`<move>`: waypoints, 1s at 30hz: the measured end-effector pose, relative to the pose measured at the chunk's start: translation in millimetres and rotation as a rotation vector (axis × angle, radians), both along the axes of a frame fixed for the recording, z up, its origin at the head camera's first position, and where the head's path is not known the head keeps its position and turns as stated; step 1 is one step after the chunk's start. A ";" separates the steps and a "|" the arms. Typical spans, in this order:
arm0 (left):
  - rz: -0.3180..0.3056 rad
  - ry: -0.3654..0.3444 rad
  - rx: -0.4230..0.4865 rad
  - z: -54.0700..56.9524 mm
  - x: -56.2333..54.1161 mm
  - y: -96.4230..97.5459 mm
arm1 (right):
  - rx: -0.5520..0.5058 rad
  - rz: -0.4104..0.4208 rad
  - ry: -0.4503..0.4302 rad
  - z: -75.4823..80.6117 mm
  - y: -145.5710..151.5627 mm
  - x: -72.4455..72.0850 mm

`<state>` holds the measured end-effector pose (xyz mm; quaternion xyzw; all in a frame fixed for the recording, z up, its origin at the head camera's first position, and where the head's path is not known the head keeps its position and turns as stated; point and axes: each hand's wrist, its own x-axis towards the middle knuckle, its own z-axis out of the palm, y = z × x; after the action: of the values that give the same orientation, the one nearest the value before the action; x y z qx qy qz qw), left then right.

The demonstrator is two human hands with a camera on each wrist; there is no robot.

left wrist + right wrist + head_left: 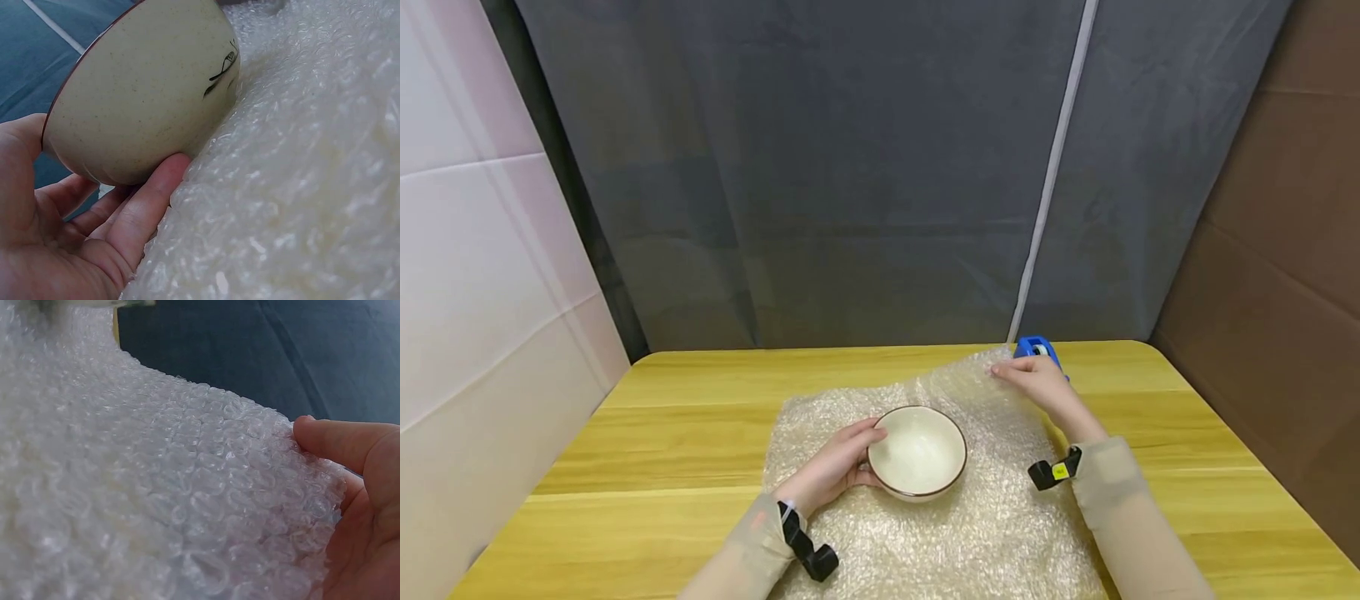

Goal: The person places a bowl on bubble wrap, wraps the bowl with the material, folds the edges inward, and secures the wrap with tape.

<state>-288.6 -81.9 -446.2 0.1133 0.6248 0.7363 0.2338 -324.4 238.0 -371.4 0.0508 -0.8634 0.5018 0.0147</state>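
A cream bowl [919, 450] with a brown rim is tilted over the middle of a bubble wrap sheet [970, 533]. My left hand [838, 467] grips its left side, thumb at the rim and fingers under the outer wall. In the left wrist view the bowl [144, 94] shows fine speckles and a small dark plant-like drawing, its lower side close against the wrap. My right hand [1041, 387] pinches the far right corner of the bubble wrap. The right wrist view shows that corner lifted, with the thumb [340, 437] on top and the other fingers partly hidden beneath the wrap [231, 481].
A blue tape dispenser [1036, 346] stands at the table's back edge, partly hidden behind the right hand. The wooden table [647, 467] extends on both sides of the wrap. A grey curtain [820, 183] hangs behind, with a white panel [490, 250] left and a brown one [1277, 208] right.
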 end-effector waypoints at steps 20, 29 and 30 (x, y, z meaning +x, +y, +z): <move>-0.007 0.001 -0.010 -2.1 -0.7 -0.3 | 0.036 0.123 0.149 31.5 -23.8 33.1; -0.011 0.007 -0.008 -2.1 -0.8 -2.1 | 0.121 0.247 0.190 36.1 -53.4 53.6; -0.013 0.007 -0.005 -2.0 -1.0 -2.2 | 0.127 0.257 0.193 35.3 -57.6 55.5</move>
<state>-289.7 -84.1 -448.2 0.1191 0.6267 0.7328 0.2367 -268.9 180.4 -336.1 0.2097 -0.8744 0.4365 0.0301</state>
